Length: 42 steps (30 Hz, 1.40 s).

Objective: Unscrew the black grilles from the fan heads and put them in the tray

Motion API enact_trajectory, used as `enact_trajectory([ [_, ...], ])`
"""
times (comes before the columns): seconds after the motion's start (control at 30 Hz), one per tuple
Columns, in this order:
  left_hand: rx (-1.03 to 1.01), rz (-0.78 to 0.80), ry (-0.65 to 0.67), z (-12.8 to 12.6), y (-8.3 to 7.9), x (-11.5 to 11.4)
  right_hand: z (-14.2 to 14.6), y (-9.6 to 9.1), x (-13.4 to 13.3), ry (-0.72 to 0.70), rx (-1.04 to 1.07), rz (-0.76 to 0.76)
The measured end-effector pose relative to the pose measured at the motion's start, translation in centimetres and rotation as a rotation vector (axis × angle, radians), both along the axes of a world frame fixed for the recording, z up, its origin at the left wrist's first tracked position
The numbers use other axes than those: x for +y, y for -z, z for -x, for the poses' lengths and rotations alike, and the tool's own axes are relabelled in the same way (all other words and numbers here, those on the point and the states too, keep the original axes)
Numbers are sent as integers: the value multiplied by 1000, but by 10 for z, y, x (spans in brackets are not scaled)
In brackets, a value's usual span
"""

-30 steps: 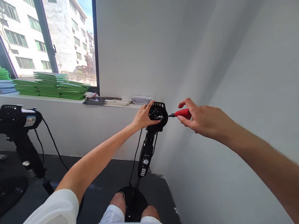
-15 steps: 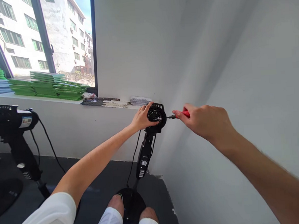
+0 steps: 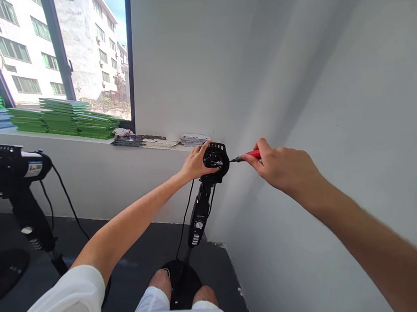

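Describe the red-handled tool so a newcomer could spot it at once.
From the window at left, go right to the black machine head under the left hand. Just right of it, the right hand holds a slim tool, tip pointing at the head. Its red handle sets it apart from the black machine head.

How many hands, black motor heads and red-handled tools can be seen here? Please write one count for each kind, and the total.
Hands: 2
Black motor heads: 2
Red-handled tools: 1
Total: 5
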State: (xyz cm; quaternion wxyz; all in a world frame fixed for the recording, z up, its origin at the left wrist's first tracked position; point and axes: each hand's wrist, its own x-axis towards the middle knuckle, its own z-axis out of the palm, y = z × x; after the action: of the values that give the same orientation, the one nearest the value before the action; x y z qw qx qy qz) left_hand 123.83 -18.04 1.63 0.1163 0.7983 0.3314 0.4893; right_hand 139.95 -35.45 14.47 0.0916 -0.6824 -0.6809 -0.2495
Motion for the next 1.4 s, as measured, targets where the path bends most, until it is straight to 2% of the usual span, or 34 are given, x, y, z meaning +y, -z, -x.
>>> enact_trajectory([
  [0.07, -3, 5, 2, 0, 1, 1, -1, 2, 1, 36, -10, -49],
  [0.17, -2, 12, 10, 0, 1, 1, -3, 2, 2, -109, 76, 97],
  [0.23, 1, 7, 9, 0, 0, 1, -2, 2, 2, -141, 52, 125],
  [0.37, 10, 7, -2, 1, -1, 1, 0, -1, 0, 15, -40, 6],
  [0.5, 24, -4, -2, 1, -1, 1, 2, -1, -2, -81, 86, 125],
  [0.63, 23, -13, 4, 3, -2, 2, -3, 3, -1, 42, 17, -10],
  [0.8, 23, -12, 21, 3, -2, 2, -7, 6, 2, -147, 101, 118],
  [0.97, 20, -15, 15, 2, -3, 1, 0, 2, -3, 78, -30, -13],
  [1.0, 18, -17, 20, 2, -3, 0, 0, 1, -3, 74, -21, 1],
  [1.1, 15, -11, 11, 2, -3, -1, -1, -1, -3, -64, 70, 117],
  [1.17, 16, -7, -7, 2, -3, -2, -1, 2, -2, -109, 88, 114],
  [1.23, 20, -6, -16, 2, -3, -2, 3, 9, -1, -52, 46, 24],
  [1.33, 28, -3, -21, 2, -2, -2, 11, 21, -1, 124, -77, -146],
  [1.4, 28, -10, -27, 2, -2, -2, 13, 24, -2, 198, -124, -181],
])
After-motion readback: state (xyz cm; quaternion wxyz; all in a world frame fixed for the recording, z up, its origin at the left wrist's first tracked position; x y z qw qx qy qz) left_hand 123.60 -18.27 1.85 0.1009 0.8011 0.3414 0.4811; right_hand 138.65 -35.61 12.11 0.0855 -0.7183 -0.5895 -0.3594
